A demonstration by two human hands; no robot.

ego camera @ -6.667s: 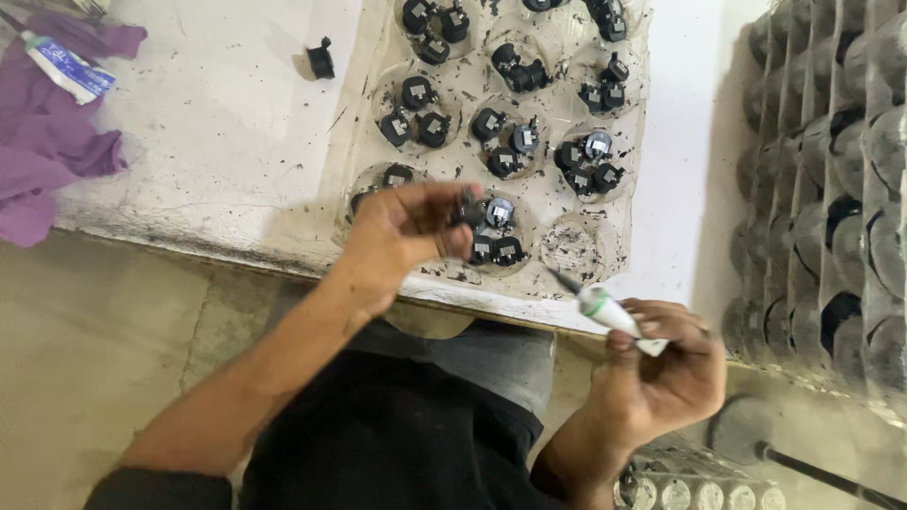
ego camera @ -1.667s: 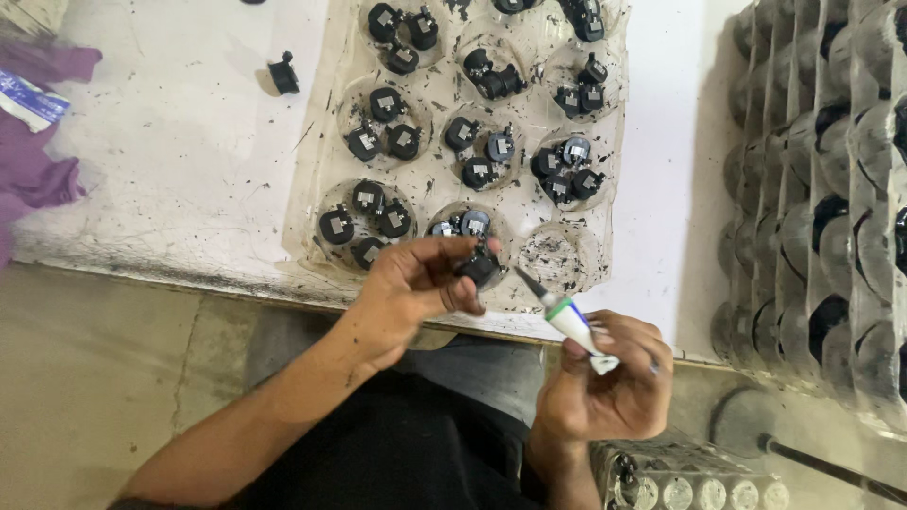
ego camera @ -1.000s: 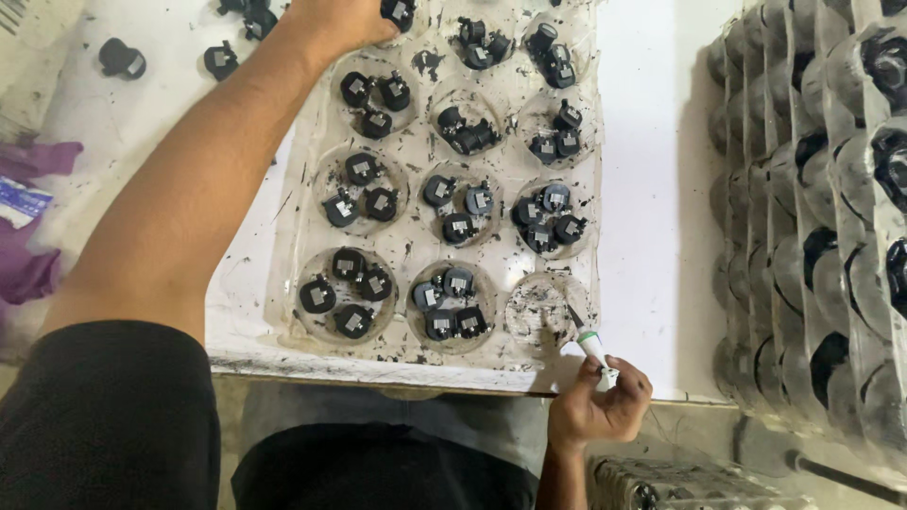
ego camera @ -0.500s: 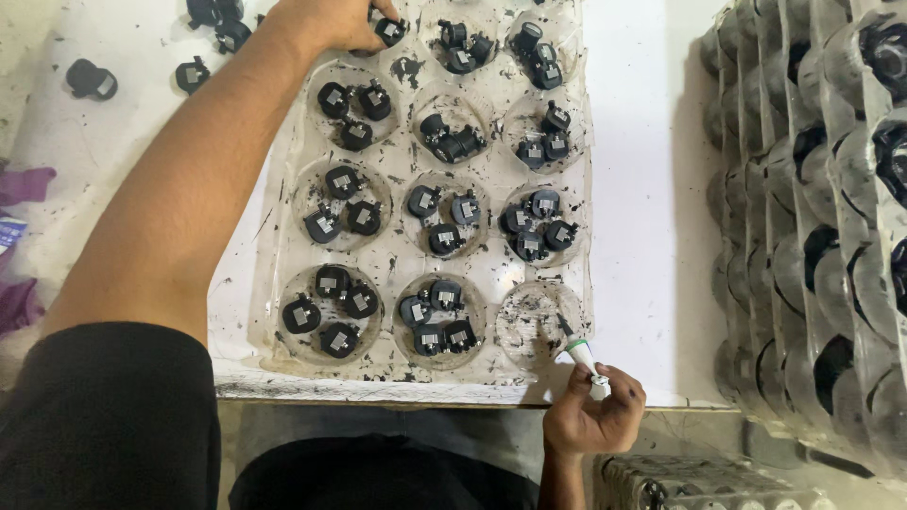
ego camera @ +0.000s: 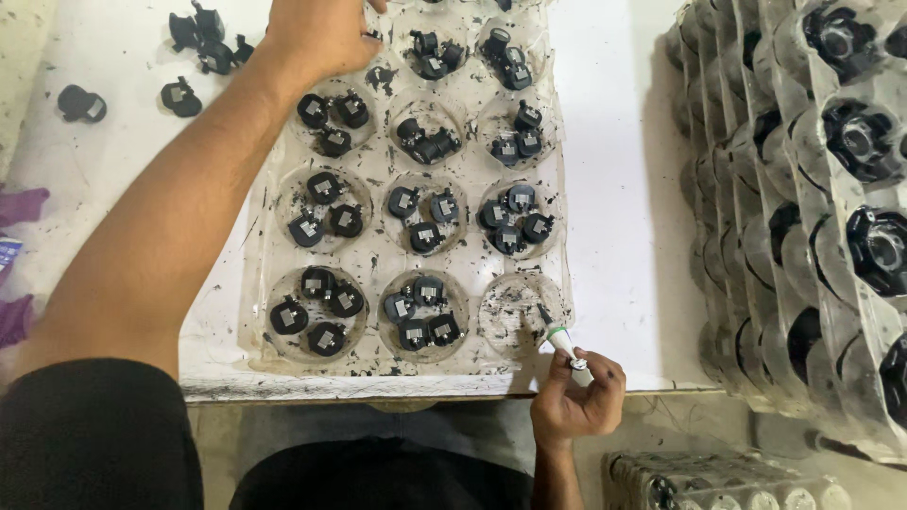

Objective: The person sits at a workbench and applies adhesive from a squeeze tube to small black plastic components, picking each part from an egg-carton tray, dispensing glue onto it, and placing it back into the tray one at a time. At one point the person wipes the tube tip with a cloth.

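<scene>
A clear plastic tray (ego camera: 378,364) with round cups lies on the white table (ego camera: 614,189). Most cups hold three small black round parts (ego camera: 326,208) with metal squares; the near right cup (ego camera: 515,316) holds none. My left hand (ego camera: 316,38) reaches to the tray's far end, its fingertips curled at the top edge of the view, so what they grip is hidden. My right hand (ego camera: 576,401) sits at the table's front edge, holding a small white tube (ego camera: 559,338) with a green collar. The tube's thin nozzle points into the near right cup.
Loose black parts (ego camera: 198,38) lie at the far left of the table. A purple cloth (ego camera: 14,208) is at the left edge. Stacked clear trays with larger black parts (ego camera: 831,189) fill the right side. Another tray (ego camera: 718,477) sits below the table.
My left hand, which held a black part near the tray's front, has stretched out to the tray's far end. My right hand with the tube dropped to the table's front edge.
</scene>
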